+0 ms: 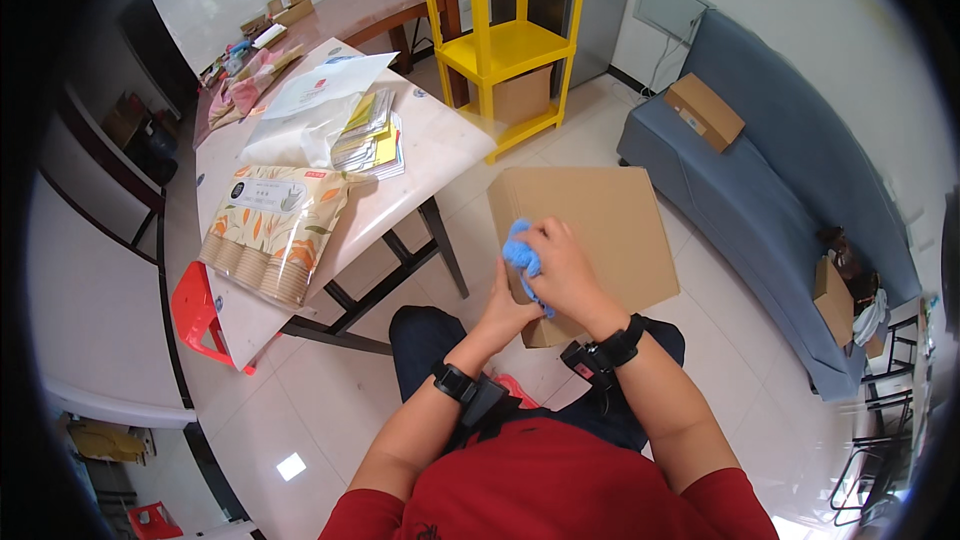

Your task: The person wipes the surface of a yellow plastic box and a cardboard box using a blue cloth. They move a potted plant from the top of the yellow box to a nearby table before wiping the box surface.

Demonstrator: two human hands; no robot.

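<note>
A closed brown cardboard box (600, 217) stands between and in front of the person's knees. My right hand (561, 261) grips a bunched blue cloth (519, 251) over the left part of the box top. A strip of the cloth hangs down towards my left thumb. My left hand (508, 313) is at the box's near left corner, thumb and fingers spread around it. The hands and cloth hide part of that corner. Each wrist wears a black strap with a device.
To the left, a table (442, 142) bears a pack of paper cups (274, 229), a white plastic bag (319, 97) and a stack of booklets (375, 142). A yellow shelf (517, 41) stands ahead. On the right, a blue sofa (735, 217) holds a cardboard box (705, 112). A red stool (196, 307) is beside the table.
</note>
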